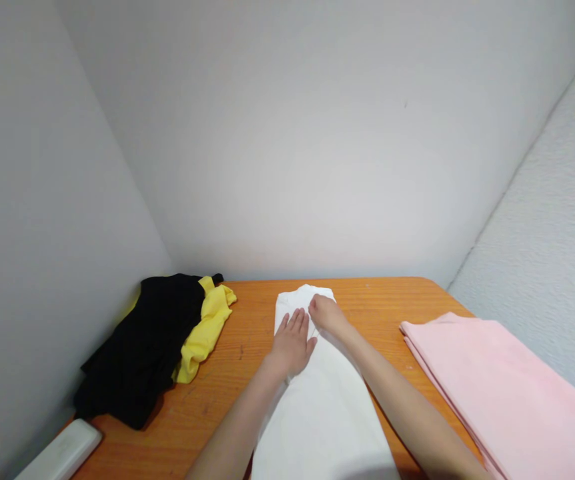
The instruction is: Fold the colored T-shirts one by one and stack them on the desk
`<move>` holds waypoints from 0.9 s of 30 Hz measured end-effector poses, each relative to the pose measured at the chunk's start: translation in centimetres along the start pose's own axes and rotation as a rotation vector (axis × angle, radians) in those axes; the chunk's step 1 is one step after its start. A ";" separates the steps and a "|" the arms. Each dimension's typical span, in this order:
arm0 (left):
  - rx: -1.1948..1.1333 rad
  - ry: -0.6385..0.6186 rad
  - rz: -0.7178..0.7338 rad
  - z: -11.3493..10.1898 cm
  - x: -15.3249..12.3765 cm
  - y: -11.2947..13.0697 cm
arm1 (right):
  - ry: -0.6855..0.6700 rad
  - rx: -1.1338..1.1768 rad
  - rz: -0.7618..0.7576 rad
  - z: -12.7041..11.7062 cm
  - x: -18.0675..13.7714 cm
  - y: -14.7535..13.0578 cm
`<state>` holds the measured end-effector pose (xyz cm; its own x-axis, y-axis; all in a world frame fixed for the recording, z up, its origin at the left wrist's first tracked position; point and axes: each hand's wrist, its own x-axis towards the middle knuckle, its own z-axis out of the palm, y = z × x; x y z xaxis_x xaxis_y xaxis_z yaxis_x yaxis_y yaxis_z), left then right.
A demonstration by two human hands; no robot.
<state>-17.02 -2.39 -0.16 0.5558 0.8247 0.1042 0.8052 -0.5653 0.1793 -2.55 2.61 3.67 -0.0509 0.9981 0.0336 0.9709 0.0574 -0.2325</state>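
Observation:
A white garment (327, 413) lies lengthwise down the middle of the wooden table, folded into a long shape that narrows toward its far end. My left hand (292, 343) rests flat on its upper left part, fingers stretched out and slightly spread. Just to the right, my right hand (326, 313) is closed, its curled fingers pressed on the cloth near the far end, seemingly pinching a bit of it. Small creases run between the two hands. The near end of the garment runs out of the bottom of the view.
The wooden table (377, 293) backs onto a plain wall. At left, a black garment (142, 347) lies heaped with a yellow garment (210, 327). A white, rounded object (67, 450) sits at the near left corner. On the right lies a folded pink garment (507, 387).

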 end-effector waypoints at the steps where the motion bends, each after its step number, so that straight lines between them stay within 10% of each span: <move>1: 0.007 0.007 -0.004 0.1 0.0 0.2 | 0.019 0.010 -0.025 0.0 0.5 -0.4; 13: 0.057 0.026 -0.007 0.3 0.1 -0.5 | 0.018 0.009 -0.078 4.8 8.2 -7.6; 27: -0.006 0.081 -0.040 0.7 0.5 -2.2 | 0.124 0.047 -0.136 2.6 6.9 -3.7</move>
<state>-18.35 -0.69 -1.22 0.5044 0.8454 0.1755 0.8251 -0.5319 0.1905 -7.16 9.30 2.21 -0.1490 0.9711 0.1866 0.9450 0.1954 -0.2622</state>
